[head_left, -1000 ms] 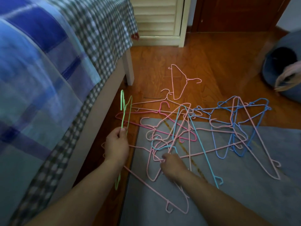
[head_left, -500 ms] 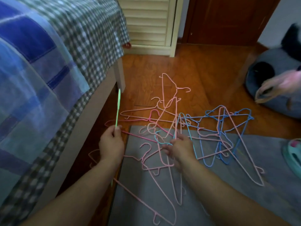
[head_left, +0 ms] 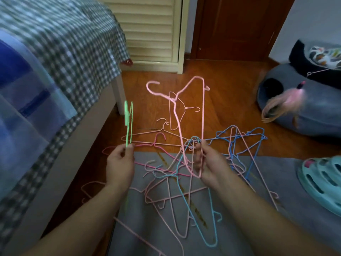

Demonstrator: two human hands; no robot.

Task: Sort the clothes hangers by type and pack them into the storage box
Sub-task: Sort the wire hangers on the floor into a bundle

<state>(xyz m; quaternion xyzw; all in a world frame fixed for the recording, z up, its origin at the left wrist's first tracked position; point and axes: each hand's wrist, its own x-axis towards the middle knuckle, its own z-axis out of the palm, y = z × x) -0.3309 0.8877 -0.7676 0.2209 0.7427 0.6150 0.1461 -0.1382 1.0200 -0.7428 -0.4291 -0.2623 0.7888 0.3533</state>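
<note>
Nearest, a grey mat [head_left: 239, 209] on the wooden floor [head_left: 227, 100] carries a tangle of wire hangers: pale pink hangers [head_left: 171, 209] crossed by a light blue hanger [head_left: 195, 218] at the front. Above the mat's near half, two bare forearms reach forward. Left hand [head_left: 120, 164]: fingers curled, thumb and fingertips pinching the lower end of green hangers [head_left: 128, 122], which stand upright and edge-on to the camera; their count cannot be told. Right hand [head_left: 210, 163]: fingers curled round the bottom wires of a lifted pink hanger [head_left: 186, 111], raised clear of the heap, hook pointing left. Behind the right hand, a cluster of darker blue hangers [head_left: 245, 141] lies over the mat's far edge, mixed with pink ones. Further out, more pink hangers [head_left: 153, 137] lie on bare floor. Left side: bed with checked cover [head_left: 60, 52]. Right edge: teal slotted plastic object [head_left: 321, 182], partly cut off; beyond it a grey cushioned pet bed [head_left: 304, 115]. Farthest: cream louvred cabinet [head_left: 153, 30] and a dark wooden door [head_left: 236, 28].
</note>
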